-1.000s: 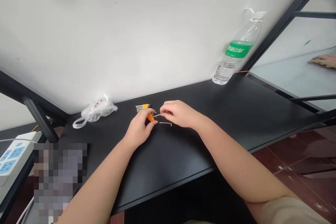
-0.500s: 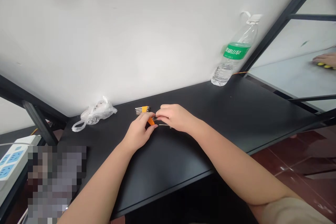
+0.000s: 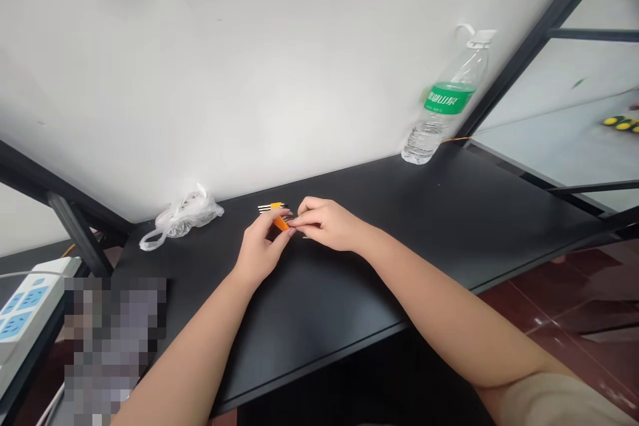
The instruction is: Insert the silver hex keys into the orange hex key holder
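An orange hex key holder (image 3: 281, 223), with several thin metal keys sticking out on its left side, is held just above the black table. My left hand (image 3: 257, 243) grips it between thumb and fingers, partly covering it. At the holder's right edge my right hand (image 3: 329, 225) pinches a thin hex key, mostly hidden by the fingertips. Both hands' fingertips nearly meet there. Under the right fingers, a short bit of a loose metal key (image 3: 306, 237) shows on the table.
A crumpled clear plastic bag (image 3: 187, 216) lies at the back left. By the wall at the right stands a water bottle (image 3: 442, 103) with a green label. A white power strip (image 3: 32, 309) is at far left. Black frame posts (image 3: 534, 46) border the table.
My right hand has moved slightly left, bringing the pinched key against the holder. The loose key on the table is now more covered. At far right, another person's hand has mostly left view.
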`<control>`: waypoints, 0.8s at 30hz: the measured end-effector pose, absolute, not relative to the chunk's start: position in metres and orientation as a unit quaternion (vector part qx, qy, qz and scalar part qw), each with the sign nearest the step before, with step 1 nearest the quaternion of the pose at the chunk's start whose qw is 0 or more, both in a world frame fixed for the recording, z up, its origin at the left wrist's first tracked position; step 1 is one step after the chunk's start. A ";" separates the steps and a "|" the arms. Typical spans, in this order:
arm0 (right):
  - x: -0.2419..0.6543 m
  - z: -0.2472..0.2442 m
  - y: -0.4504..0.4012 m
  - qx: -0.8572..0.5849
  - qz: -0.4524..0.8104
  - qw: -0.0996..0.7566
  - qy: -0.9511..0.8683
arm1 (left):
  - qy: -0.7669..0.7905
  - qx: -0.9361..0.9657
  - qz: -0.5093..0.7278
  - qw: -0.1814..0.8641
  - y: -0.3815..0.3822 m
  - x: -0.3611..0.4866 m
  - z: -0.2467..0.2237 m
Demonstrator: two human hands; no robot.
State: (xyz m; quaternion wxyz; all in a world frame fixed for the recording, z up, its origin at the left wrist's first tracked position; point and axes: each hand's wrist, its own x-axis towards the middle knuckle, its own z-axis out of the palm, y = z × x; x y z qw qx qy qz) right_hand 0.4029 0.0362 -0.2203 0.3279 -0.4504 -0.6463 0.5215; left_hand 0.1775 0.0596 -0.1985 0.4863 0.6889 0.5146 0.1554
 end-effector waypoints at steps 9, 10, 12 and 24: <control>0.431 -0.224 0.044 -0.504 0.538 0.012 -0.675 | 0.537 0.688 0.143 0.467 0.061 0.176 -0.198; 0.431 -0.225 0.044 -0.503 0.543 -0.008 -0.673 | 0.544 0.680 0.140 0.471 0.060 0.176 -0.199; 0.431 -0.226 0.044 -0.501 0.549 -0.029 -0.669 | 0.554 0.666 0.137 0.480 0.058 0.177 -0.200; 0.422 -0.225 0.040 -0.516 0.518 -0.058 -0.679 | 0.548 0.673 0.117 0.484 0.058 0.177 -0.201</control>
